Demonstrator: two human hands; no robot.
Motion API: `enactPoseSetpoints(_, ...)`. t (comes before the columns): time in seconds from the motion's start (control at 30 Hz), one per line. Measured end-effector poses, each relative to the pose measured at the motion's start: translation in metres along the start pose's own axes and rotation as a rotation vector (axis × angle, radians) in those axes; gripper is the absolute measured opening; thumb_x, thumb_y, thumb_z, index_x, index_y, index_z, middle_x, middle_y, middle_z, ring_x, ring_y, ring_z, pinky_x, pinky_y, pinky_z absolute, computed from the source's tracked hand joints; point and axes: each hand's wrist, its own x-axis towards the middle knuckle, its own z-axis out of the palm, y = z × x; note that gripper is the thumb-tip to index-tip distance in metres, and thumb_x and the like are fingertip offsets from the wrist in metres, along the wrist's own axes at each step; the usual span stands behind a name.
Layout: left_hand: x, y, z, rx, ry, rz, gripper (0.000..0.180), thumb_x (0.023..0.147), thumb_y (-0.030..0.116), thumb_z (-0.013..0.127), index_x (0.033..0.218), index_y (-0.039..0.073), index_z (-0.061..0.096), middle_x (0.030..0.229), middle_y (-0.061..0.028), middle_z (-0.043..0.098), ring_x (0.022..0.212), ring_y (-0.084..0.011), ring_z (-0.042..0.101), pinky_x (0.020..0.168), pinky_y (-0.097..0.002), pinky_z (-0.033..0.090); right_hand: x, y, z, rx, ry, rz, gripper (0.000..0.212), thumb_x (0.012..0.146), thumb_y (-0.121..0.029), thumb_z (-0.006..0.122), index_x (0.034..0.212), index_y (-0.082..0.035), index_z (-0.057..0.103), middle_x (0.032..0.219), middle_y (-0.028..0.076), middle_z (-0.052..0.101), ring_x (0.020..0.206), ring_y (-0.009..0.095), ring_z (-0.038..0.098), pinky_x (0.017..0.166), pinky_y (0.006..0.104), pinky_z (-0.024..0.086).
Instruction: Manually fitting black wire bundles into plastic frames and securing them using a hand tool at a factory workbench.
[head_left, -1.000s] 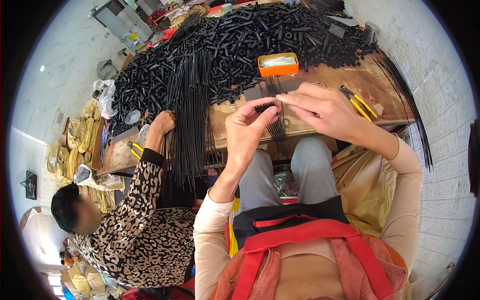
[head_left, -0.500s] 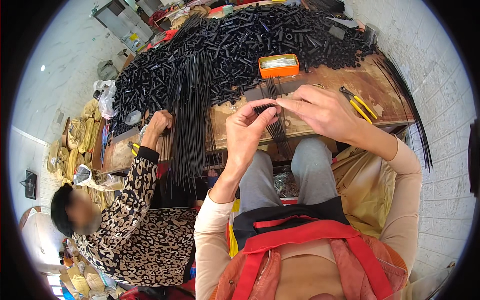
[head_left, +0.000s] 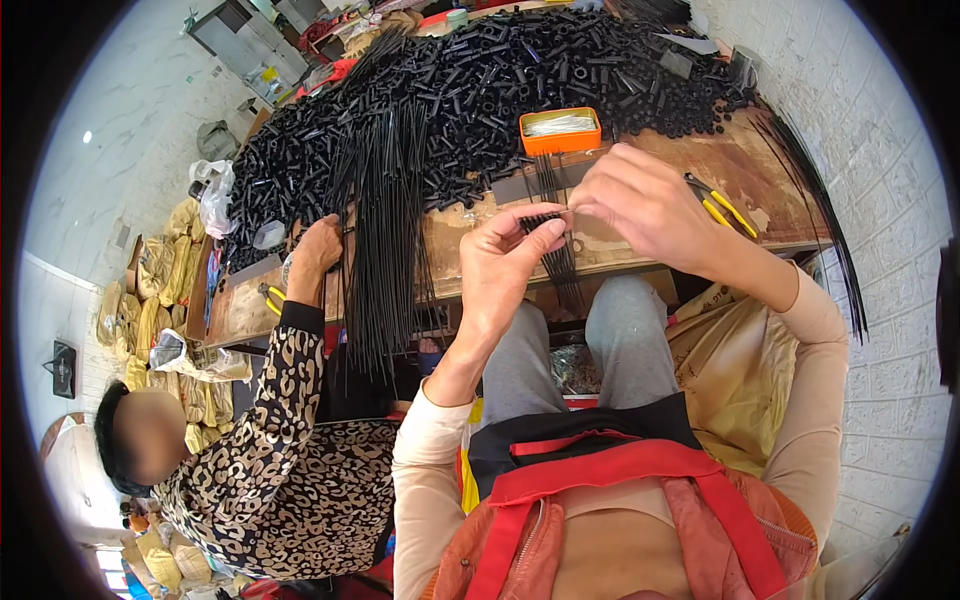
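Between the thumb and fingers of my left hand (head_left: 505, 255) is a short row of small black pieces (head_left: 538, 222). Thin black rods (head_left: 562, 272) stretch above and below this row, over the table edge. My right hand (head_left: 640, 205) pinches a thin, light-coloured wire-like piece (head_left: 570, 210), whose end meets the right end of the row; its exact kind is too small to tell. Just beyond my hands stands an orange box (head_left: 562, 143) of thin white sticks. A flat grey bar (head_left: 512, 190) lies on the table under the rods.
A large heap of black tube pieces (head_left: 500, 90) covers the table's far side. Long black rods (head_left: 385, 240) hang over the front edge at left, others (head_left: 815, 210) at right. Yellow-handled pliers (head_left: 722, 205) lie right. A co-worker's hand (head_left: 318, 245) is at the table's left.
My right hand has drawn slightly up and right from the row, and the thin piece in its pinch now shows. My left hand has shifted slightly down and right. The co-worker's head has turned.
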Motion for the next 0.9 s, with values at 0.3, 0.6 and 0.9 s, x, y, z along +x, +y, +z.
enactPoseSetpoints(0.3, 0.000, 0.004, -0.007, -0.020, -0.025, -0.064, 0.024, 0.090, 0.000, 0.065, 0.114, -0.003, 0.067, 0.102, -0.0123, 0.071, 0.095, -0.0154, 0.068, 0.087, -0.0275, 0.057, -0.004, -0.001, 0.005, 0.039, 0.028, -0.021, 0.021, 0.081, -0.006, 0.069, 0.101, -0.004, 0.064, 0.090, 0.009, 0.059, 0.079, 0.025, 0.062, 0.064, 0.0335, 0.052)
enactPoseSetpoints(0.6, 0.004, 0.005, -0.020, -0.096, -0.134, -0.141, 0.030, 0.090, 0.001, 0.065, 0.120, -0.002, 0.064, 0.105, -0.0139, 0.070, 0.097, -0.0181, 0.068, 0.091, -0.0300, 0.056, -0.002, 0.002, 0.005, 0.058, 0.036, -0.140, 0.026, 0.077, -0.007, 0.066, 0.102, -0.001, 0.063, 0.094, 0.009, 0.057, 0.080, 0.024, 0.061, 0.066, 0.0334, 0.052)
enactPoseSetpoints(0.9, 0.000, -0.001, -0.022, -0.060, -0.154, -0.124, 0.030, 0.090, 0.000, 0.065, 0.120, -0.003, 0.064, 0.105, -0.0143, 0.070, 0.096, -0.0183, 0.068, 0.091, -0.0310, 0.057, -0.002, 0.011, 0.009, 0.033, 0.030, -0.293, 0.029, 0.076, -0.004, 0.069, 0.105, -0.003, 0.066, 0.096, 0.009, 0.058, 0.078, 0.022, 0.061, 0.065, 0.0321, 0.052)
